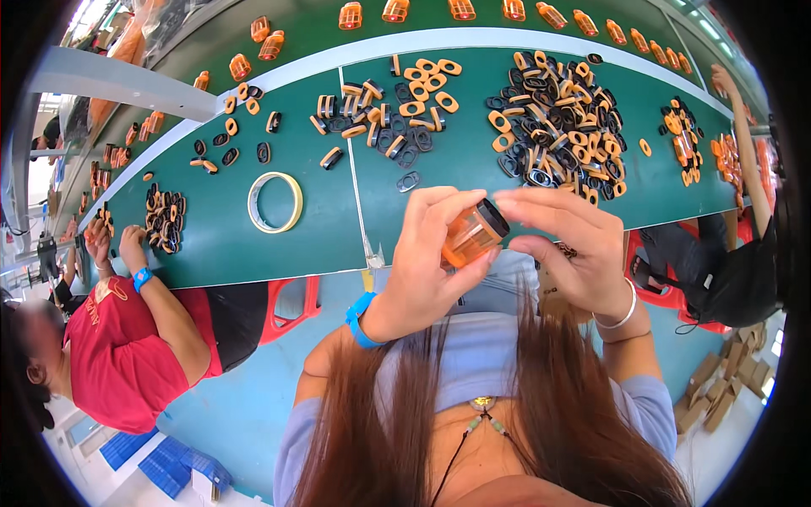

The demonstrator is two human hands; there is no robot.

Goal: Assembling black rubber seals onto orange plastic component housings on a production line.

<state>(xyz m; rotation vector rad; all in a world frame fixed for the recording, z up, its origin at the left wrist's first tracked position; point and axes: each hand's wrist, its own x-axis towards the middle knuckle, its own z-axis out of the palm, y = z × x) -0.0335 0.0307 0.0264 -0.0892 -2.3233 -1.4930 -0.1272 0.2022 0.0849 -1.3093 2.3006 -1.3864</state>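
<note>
In my left hand [427, 266] is a small see-through orange container [470, 239] with a black cap [492, 217], tilted with its cap up and to the right. The fingers and thumb close around its body and hide part of it. My right hand [579, 241] is at the cap end, fingers bent and thumb apart from them. Its fingertips are right beside the cap's rim; whether they press on it I cannot tell. Beyond my hands, a large heap of black and orange oval rings [562, 127] lies on the green table [329, 237].
A roll of tape [275, 203] lies left of my hands. Smaller ring piles [414, 106] spread farther back. Orange containers [394, 10] line a green strip beyond a pale rail [473, 37]. A co-worker in red [139, 338] works at left; another person's arm [743, 127] reaches in at right.
</note>
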